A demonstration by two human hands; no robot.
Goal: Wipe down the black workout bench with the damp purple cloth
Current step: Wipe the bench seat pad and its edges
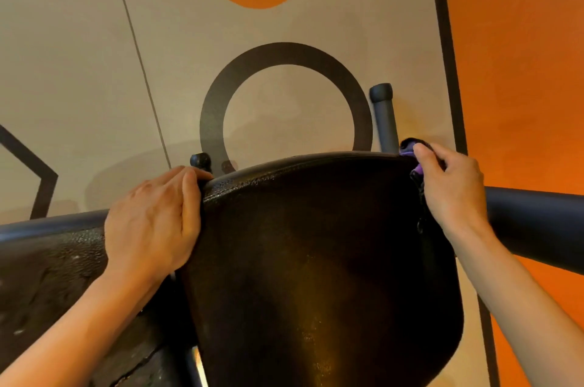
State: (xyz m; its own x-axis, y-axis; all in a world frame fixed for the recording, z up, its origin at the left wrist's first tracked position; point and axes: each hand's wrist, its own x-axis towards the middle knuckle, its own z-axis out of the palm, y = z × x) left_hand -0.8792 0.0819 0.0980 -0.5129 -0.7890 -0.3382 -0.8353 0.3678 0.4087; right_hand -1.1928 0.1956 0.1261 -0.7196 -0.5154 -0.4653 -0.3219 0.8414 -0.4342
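The black workout bench pad (316, 254) fills the lower middle of the view, its rounded far end pointing away from me. Its leather surface shines wetly. My left hand (155, 222) grips the pad's left edge, fingers curled over the rim. My right hand (448, 187) presses the purple cloth (409, 149) against the pad's far right corner. Only small bits of the cloth show above and beside my thumb; the rest is hidden under the hand.
A padded black roller bar (537, 228) sticks out to the right and another (47, 225) to the left. A grey frame post (384, 118) stands behind the pad. The floor beyond is beige with a black ring, an orange dot and an orange zone at right.
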